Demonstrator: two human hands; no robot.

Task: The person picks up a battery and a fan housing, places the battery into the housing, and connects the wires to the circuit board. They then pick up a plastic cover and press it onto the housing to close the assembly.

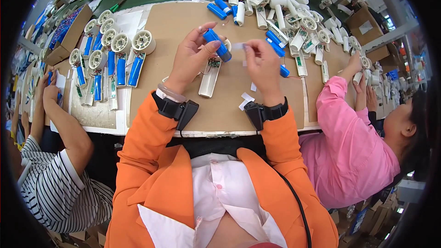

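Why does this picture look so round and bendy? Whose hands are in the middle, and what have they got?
There's no robot here, just a person's bare hands. The camera is worn on that person's head, looking down. Its very wide lens bends straight edges, so everything looks round. The orange sleeves are the person's own arms.

The left hand has its grip around a blue tube, which looks like a battery. The right hand seems to pinch a small pale strip.

Below them, a white case lies on a brown sheet. More white pieces with round ends lie at the left, and there's a big pile of white parts at the far right. The pink sleeve and striped shirt belong to neighbours.
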